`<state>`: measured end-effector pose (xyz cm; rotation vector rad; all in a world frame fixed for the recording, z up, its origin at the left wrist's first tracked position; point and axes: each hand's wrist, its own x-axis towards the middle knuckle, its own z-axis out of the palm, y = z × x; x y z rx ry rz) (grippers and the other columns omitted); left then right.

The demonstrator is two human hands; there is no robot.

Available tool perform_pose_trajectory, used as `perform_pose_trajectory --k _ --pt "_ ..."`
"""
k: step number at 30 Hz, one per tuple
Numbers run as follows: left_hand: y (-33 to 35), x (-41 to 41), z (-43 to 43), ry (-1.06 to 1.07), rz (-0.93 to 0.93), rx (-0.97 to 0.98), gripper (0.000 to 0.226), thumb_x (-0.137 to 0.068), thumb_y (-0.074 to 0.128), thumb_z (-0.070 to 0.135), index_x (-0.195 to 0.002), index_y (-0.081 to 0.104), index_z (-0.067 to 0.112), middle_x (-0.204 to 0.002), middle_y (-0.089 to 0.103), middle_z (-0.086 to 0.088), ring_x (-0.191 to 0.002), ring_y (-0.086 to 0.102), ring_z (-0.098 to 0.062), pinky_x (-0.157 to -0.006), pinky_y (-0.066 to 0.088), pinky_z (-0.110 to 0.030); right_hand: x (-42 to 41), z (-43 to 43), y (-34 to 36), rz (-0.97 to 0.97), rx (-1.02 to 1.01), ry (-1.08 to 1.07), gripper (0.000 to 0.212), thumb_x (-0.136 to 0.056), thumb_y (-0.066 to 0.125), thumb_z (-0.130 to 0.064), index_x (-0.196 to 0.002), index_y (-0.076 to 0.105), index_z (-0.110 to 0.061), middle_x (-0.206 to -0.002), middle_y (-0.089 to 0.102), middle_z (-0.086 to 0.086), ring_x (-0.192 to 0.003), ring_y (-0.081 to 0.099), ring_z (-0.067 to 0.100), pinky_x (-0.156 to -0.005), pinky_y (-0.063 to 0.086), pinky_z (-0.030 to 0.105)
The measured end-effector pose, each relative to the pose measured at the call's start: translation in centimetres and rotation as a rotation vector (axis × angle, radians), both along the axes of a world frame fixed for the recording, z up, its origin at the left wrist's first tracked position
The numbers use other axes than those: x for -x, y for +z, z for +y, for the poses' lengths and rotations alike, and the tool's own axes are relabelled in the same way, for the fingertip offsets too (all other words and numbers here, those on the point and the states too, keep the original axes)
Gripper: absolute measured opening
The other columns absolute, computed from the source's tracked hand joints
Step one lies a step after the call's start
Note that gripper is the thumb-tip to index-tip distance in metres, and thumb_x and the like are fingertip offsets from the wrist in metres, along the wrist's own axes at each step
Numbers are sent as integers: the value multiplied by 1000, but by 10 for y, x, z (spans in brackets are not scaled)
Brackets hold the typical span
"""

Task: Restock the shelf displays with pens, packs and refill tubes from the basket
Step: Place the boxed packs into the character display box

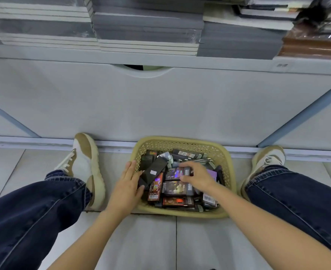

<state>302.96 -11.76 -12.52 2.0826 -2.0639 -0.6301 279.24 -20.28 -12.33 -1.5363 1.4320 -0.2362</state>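
A tan plastic basket [226, 162] sits on the floor tiles between my feet, filled with several dark pen packs with colourful printed fronts. My left hand [126, 184] holds a long black pack [154, 172] at the basket's left rim, thumb under its lower end and fingers along its side. My right hand [196, 175] reaches into the middle of the basket, its curled fingers pinching the top edge of a purple-printed pack [175, 173]. More packs [177, 189] lie below it, and a barcode-labelled box [209, 199] lies under my right wrist.
A grey shelf base panel [160, 106] with a curved cut-out rises right behind the basket. Stacks of grey notebooks [147, 30] fill the shelf above, brown ones [312, 43] at right. My shoes [84, 162] and jeans-clad legs [34, 215] flank the basket.
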Motion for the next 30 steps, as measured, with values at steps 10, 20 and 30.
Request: perform_pose_trajectory --k 10,20,30 --pt "43 48 -24 10 630 -107 55 -86 72 32 -136 50 23 -129 56 13 -120 51 -1 -97 37 -12 23 -24 65 -248 -207 349 45 -84 70 1 -126 61 -14 -119 67 6 -99 68 14 -83 55 25" --pt "35 40 -17 282 1045 -555 16 -74 81 7 -87 74 10 -86 76 -8 -74 70 -16 -65 56 -23 -4 -1 58 -286 -81 252 47 -86 71 -17 -130 55 -23 -117 63 -1 -102 66 14 -90 53 24" --pt "27 16 -11 823 1257 -469 25 -72 78 4 -95 69 3 -90 74 -19 -69 73 -25 -58 60 -35 22 36 -8 122 -74 471 50 -79 77 -35 -123 59 -19 -114 54 -4 -102 53 10 -83 41 19"
